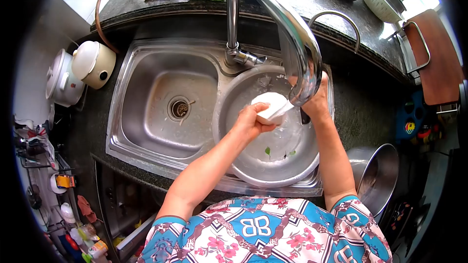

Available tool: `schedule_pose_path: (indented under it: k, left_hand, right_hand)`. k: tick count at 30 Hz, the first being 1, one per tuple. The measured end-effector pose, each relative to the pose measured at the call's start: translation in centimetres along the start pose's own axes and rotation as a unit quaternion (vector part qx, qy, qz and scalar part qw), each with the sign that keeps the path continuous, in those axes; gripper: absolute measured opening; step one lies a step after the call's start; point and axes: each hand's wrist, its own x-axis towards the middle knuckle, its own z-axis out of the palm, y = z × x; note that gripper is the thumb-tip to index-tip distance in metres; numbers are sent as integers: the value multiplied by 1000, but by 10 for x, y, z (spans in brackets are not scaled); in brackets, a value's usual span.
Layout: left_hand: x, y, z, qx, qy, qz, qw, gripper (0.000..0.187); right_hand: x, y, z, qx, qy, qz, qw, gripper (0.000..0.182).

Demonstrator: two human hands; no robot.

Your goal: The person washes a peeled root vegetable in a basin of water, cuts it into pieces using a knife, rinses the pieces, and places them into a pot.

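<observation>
My left hand (253, 120) is closed around a smooth white chunk (271, 105), which looks like a piece of peeled white radish, above a wide metal basin (228, 153). My right hand (317, 100) is just right of the chunk and partly covered by the faucet spout. Its fingers are wrapped round what looks like a knife, with a black handle end (305, 116) sticking out below and a broad grey blade (287, 51) rising behind the spout. Shallow water, a green leaf (267, 151) and small scraps lie in the basin.
The chrome faucet (233, 19) arches over the basin. To the left is the other sink bowl (163, 87) with scraps at its drain. A metal pot (363, 158) stands on the right, and two cookers (92, 63) sit at the left.
</observation>
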Motion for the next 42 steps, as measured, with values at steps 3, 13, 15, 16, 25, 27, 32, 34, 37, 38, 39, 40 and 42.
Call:
schedule_pose_path:
  k: [3, 13, 15, 16, 25, 27, 32, 34, 37, 38, 39, 40, 42]
  left_hand:
    - [-5, -1, -2, 100, -57, -12, 993, 35]
    - [-69, 9, -16, 515, 60, 294, 803, 56]
    - [-68, 2, -28, 515, 56, 361, 775, 54]
    - [-67, -1, -34, 512, 51, 427, 743, 52]
    - [-74, 1, -47, 565, 41, 589, 577, 48]
    - [-87, 5, -37, 532, 48, 548, 643, 48]
    - [-93, 26, -31, 482, -2, 336, 809, 49]
    - [-83, 14, -37, 594, 18, 508, 623, 49]
    - [-89, 19, -39, 447, 3, 418, 791, 48]
    - [-72, 12, -48, 565, 25, 577, 589, 49]
    - [-70, 11, -51, 585, 17, 583, 563, 49]
    - [-73, 15, -57, 605, 9, 587, 537, 50]
    - [-109, 41, -58, 428, 13, 470, 772, 46]
  right_hand:
    - [25, 8, 9, 26, -18, 67, 997, 7]
    - [30, 49, 66, 186, -85, 197, 959, 13]
    - [28, 49, 70, 208, -59, 211, 953, 12]
    - [30, 52, 72, 174, -70, 124, 974, 11]
    - [45, 10, 72, 252, -25, 197, 947, 11]
    - [39, 7, 54, 247, -15, 237, 939, 15]
    - [13, 19, 11, 262, -10, 261, 929, 20]
    - [-8, 59, 6, 130, 1, 189, 973, 22]
    - [-32, 26, -3, 88, 9, 242, 966, 27]
    - [-42, 39, -7, -12, -15, 193, 981, 25]
    - [-46, 30, -7, -7, -12, 208, 978, 21]
    - [-51, 24, -9, -23, -34, 212, 976, 17]
    - [-60, 14, -13, -54, -80, 217, 971, 11]
